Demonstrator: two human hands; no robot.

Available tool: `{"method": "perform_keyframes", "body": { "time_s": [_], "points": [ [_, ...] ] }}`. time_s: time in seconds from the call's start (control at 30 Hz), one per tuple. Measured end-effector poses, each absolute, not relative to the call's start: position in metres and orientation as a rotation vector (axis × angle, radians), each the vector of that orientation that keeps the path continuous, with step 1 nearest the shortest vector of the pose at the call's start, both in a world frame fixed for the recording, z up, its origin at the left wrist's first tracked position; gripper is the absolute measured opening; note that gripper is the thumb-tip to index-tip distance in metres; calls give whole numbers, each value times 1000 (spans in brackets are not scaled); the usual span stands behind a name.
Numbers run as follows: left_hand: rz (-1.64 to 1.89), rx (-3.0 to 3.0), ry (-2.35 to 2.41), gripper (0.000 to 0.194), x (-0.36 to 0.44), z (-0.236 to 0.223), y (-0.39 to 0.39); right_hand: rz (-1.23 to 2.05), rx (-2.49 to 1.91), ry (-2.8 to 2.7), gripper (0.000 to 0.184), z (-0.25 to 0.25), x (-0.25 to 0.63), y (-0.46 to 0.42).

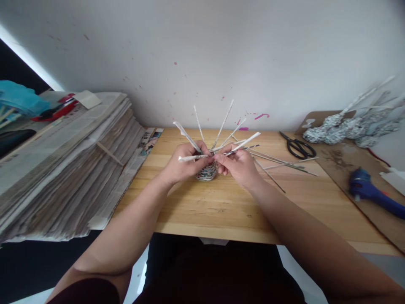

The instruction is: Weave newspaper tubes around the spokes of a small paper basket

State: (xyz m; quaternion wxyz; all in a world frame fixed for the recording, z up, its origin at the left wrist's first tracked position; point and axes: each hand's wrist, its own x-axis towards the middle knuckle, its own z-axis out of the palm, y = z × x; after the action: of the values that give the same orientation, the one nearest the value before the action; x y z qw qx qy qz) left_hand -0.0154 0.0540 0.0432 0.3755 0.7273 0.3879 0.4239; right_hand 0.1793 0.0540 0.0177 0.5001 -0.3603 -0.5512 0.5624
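Note:
A small round basket (206,173) woven from rolled newspaper stands on the wooden table, with several pale paper sticks (223,122) fanning up and out from its rim. My left hand (189,160) is closed around the basket's left side, thumb at the rim. Opposite it, my right hand (238,164) pinches a paper strip at the right of the rim, fingertips nearly meeting my left thumb. The fingers hide much of the rim and the exact spot where the strip crosses the uprights.
Loose paper sticks (278,159) lie right of the basket, beside black-handled scissors (299,147). A blue glue gun (373,192) rests on brown cardboard (338,169), with woven paper pieces (335,128) behind. A tall newspaper stack (72,169) stands left. The wall rises behind the table.

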Motion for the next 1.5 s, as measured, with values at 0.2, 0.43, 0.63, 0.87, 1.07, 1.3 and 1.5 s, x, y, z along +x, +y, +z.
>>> {"method": "perform_keyframes", "body": {
  "time_s": [0.2, 0.43, 0.63, 0.87, 1.07, 1.3, 1.5],
  "points": [
    [1103, 1929, 1042, 18, -14, 45, 55, 1564, -752, -1042, 50, 24, 180, 54],
    [1103, 1953, 1067, 17, -19, 43, 60, 860, -894, -1575, 16, 18, 186, 50],
    [1148, 1891, 965, 16, -19, 40, 61, 199, -968, -1924, 13, 20, 190, 47],
    [1149, 1954, 969, 9, -16, 43, 56, 107, -954, -1948, 12, 24, 193, 50],
    [1167, 2116, 945, 10, -15, 44, 57, 58, -1051, -2002, 27, 30, 196, 46],
    [1149, 2071, 962, 8, -15, 45, 56, 325, -997, -1891, 20, 22, 193, 48],
    [1142, 2027, 959, 7, -15, 43, 55, 399, -889, -1936, 12, 23, 197, 52]
  ]
}}
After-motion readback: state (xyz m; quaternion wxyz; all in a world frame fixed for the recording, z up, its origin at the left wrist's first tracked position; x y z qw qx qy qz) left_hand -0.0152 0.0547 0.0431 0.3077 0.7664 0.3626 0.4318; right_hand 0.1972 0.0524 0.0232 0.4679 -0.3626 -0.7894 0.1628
